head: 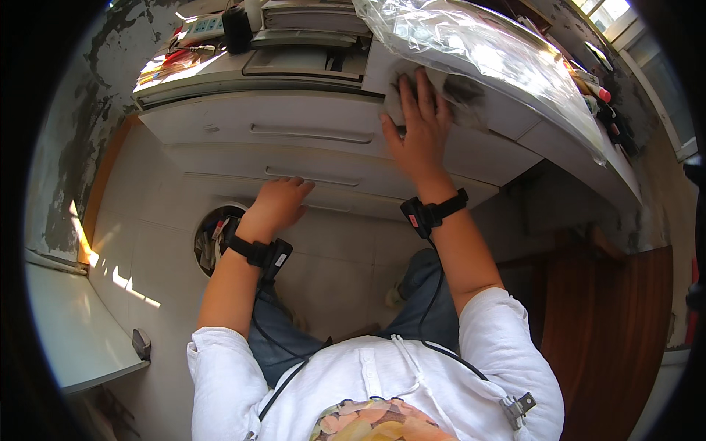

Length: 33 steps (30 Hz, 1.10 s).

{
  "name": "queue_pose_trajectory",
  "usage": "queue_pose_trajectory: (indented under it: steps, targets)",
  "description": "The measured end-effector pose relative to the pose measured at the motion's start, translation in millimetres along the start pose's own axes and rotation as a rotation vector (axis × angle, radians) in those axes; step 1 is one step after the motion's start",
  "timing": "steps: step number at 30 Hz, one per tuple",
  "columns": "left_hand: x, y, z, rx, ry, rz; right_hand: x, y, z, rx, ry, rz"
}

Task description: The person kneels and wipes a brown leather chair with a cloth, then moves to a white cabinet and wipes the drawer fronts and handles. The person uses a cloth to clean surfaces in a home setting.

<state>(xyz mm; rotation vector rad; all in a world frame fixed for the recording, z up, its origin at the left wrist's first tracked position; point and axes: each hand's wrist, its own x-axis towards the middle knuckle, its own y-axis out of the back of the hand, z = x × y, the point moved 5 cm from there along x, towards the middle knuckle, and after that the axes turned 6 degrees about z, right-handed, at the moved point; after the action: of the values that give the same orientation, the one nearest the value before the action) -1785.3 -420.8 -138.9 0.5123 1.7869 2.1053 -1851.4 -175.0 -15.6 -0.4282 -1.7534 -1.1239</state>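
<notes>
My right hand (422, 124) presses a crumpled grey cloth (469, 99) against the white cabinet, near the top drawer's upper right. Its fingers are spread over the cloth, which has dark patches. Below and to the left, my left hand (279, 203) holds nothing, its fingers loosely bent and the thumb apart. In view it overlaps the edge of the middle drawer handle (311, 176); I cannot tell whether they touch. The top drawer front (220, 118), with a long handle (311, 134), is closed. Each wrist wears a black strap with a cabled device.
Clear plastic sheeting (469, 33) covers the desktop's right part. A power strip (201, 30), a black cup (237, 30) and stacked books (314, 19) stand at the left. A round bin (201, 242) holding odds and ends is on the floor. Brown wooden furniture (606, 320) stands at right.
</notes>
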Motion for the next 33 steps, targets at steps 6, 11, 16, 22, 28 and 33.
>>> queue_pose_trajectory:
  steps: [6,11,16,22,28,33]
  targets:
    - [-0.4,5.0,-3.4,0.038,-0.027,0.090,-20.6,49.4,82.9,-0.136,-0.149,0.254]
    - [-1.9,8.5,-4.5,0.039,0.006,0.095,-33.6,68.0,127.7,0.019,-0.252,0.532]
    - [0.6,7.5,-1.0,0.031,-0.015,0.100,-30.4,39.4,102.5,-0.151,-0.235,0.421]
    - [-3.5,10.1,3.7,-0.002,-0.051,0.145,-2.8,-2.7,22.2,0.068,-0.046,0.098]
    - [1.1,9.0,1.6,-0.045,-0.007,0.053,4.4,-21.9,-18.9,-0.023,0.069,-0.041]
    - [1.1,6.5,-6.3,-0.040,0.013,0.054,-9.3,32.0,42.6,-0.089,-0.030,-0.018]
